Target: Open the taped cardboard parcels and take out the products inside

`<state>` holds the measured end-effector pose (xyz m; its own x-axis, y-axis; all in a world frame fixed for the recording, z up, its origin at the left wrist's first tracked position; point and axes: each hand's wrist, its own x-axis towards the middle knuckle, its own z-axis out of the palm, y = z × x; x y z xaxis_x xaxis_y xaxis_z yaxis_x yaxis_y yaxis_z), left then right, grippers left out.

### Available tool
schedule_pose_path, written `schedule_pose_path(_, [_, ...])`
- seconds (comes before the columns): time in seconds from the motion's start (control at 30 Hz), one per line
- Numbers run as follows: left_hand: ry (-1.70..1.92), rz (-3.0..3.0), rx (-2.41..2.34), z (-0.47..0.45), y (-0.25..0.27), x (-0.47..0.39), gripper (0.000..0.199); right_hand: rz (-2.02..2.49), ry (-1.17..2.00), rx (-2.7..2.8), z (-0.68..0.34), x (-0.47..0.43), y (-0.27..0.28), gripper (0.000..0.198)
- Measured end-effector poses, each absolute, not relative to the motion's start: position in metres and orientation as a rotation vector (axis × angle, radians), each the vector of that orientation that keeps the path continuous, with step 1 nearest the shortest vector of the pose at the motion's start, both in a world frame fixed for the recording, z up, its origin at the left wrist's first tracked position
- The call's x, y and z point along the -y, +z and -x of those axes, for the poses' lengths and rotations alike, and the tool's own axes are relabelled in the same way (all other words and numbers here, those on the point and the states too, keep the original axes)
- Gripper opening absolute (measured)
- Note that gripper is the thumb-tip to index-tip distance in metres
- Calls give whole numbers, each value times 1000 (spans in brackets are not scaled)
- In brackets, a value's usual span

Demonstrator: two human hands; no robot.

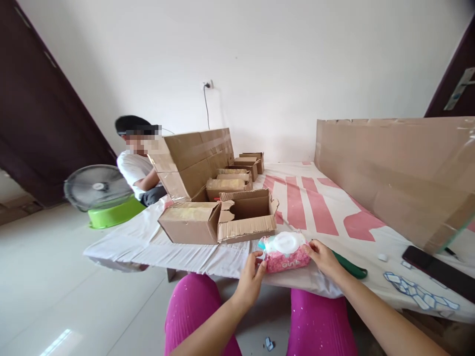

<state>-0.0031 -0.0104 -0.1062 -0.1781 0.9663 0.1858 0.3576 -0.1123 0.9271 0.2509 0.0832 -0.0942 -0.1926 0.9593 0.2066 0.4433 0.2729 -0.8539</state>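
A pink pack of wet wipes (287, 262) with a white oval lid lies at the front edge of the cloth-covered table. At its left end, my left hand (249, 277) has thumb and fingers curled against the wrapper. My right hand (323, 254) pinches the opposite end. Just behind the pack stands an open cardboard box (247, 228), its flaps raised and its inside dark. Beside that box, on the left, is a closed cardboard box (189, 222). A green item (351, 266), partly hidden by my right wrist, rests on the cloth.
Several smaller boxes (228, 185) line up behind, next to stacked cartons (196, 153). A large cardboard panel (389, 173) stands at right. A black phone (441, 272) lies near white-and-blue pieces (419, 291). Left of the table are a seated person (135, 165) and a fan (98, 187).
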Motion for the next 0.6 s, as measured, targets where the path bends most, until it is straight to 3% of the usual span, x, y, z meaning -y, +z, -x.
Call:
schedule_pose_path(0.3, [1328,-1426,-1643,23,-109,5,41,1203,972,1742,-262,-77,-119,46])
schedule_pose_path(0.47, [1209,-1662,-1489,7,-107,10,69,1325,831,1847,-256,-65,-116,49])
schedule_pose_path(0.6, [1300,-1703,-1564,1,-117,13,81,1274,912,1928,-238,-54,-107,51])
